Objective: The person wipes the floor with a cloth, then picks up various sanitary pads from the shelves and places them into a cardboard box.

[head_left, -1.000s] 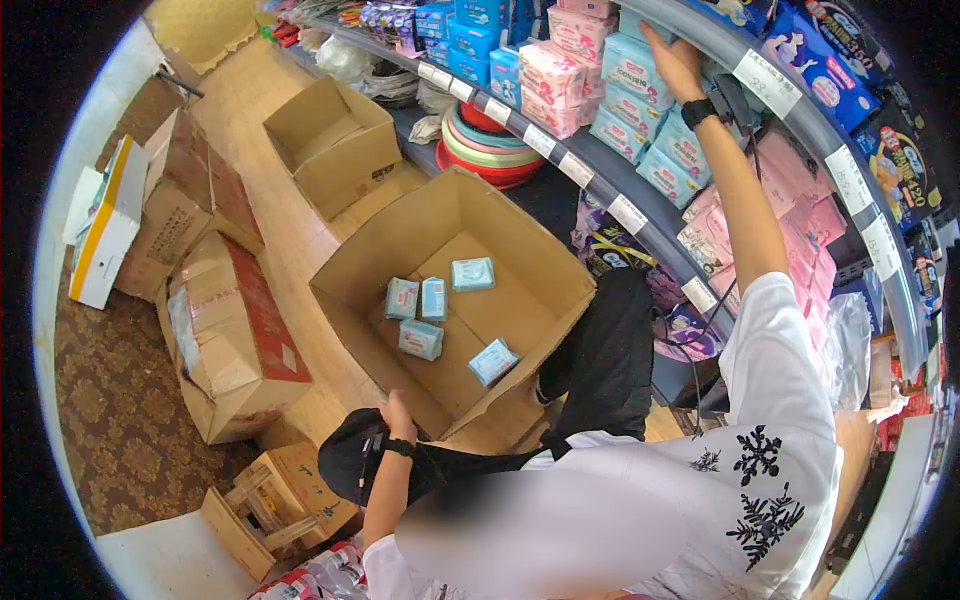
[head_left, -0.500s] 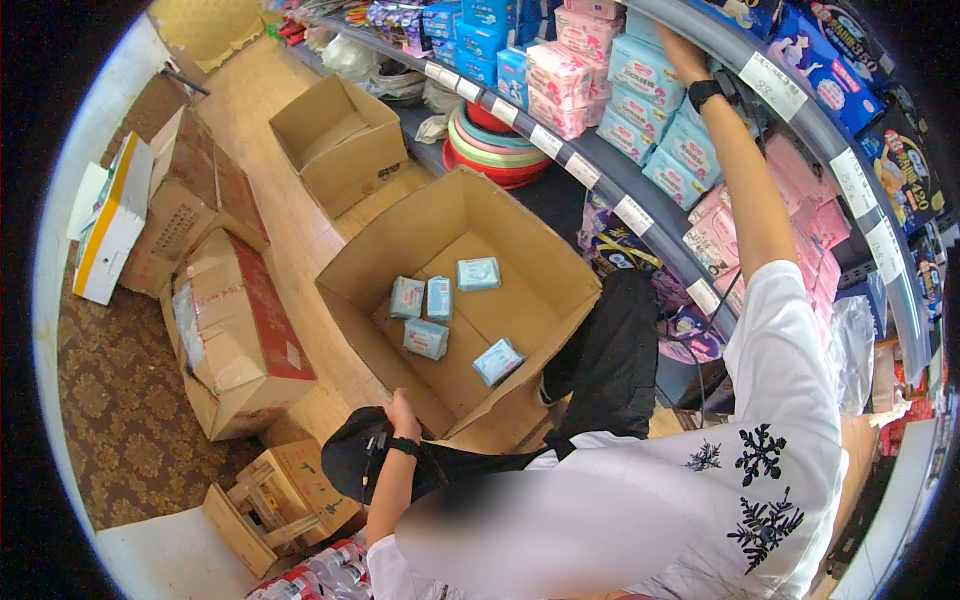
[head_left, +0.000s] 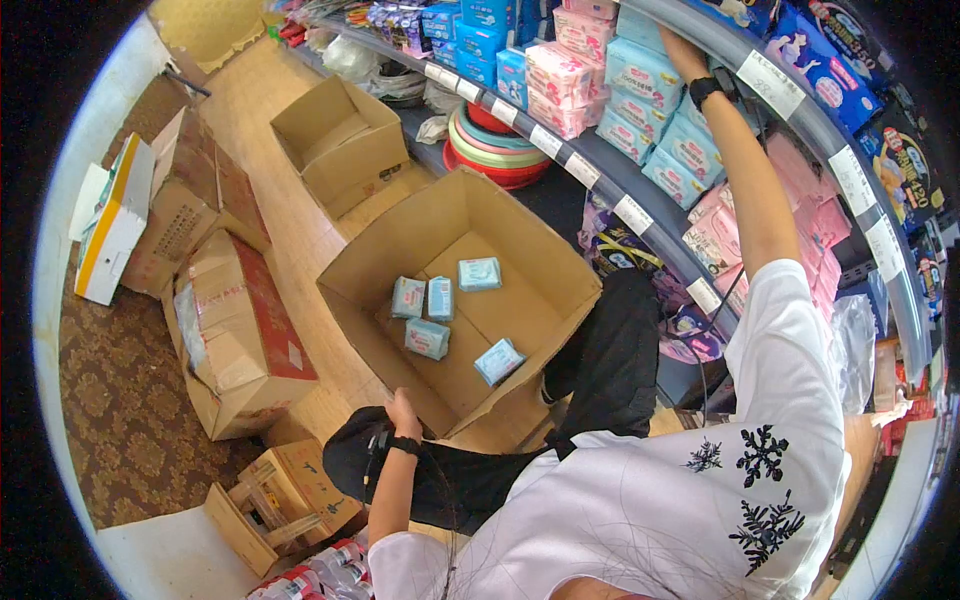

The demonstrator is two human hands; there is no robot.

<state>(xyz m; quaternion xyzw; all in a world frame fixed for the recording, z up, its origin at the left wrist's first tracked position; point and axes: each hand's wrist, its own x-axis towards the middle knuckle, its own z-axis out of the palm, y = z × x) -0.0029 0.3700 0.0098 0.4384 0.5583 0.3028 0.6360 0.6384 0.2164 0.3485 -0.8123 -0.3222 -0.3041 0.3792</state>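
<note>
My left hand (head_left: 402, 412) is at the near left edge of a large open cardboard box (head_left: 375, 235), its fingers wrapped on the rim. Inside the box lie several light-blue packs (head_left: 479, 273), spread over the bottom. My right hand (head_left: 683, 56) reaches onto the shelf at the top, by the stacked light-blue packs (head_left: 642, 72). The shelf edge and the packs partly cover it, so its fingers are hidden.
Pink packs (head_left: 560, 73) and blue packs (head_left: 480, 38) fill the shelf. Colourful basins (head_left: 500, 150) stand beneath. Another open box (head_left: 340, 140) sits beyond; closed cartons (head_left: 245, 330) and a wooden stool (head_left: 240, 525) are at left.
Both hands have stayed almost in place. The view has shifted very slightly.
</note>
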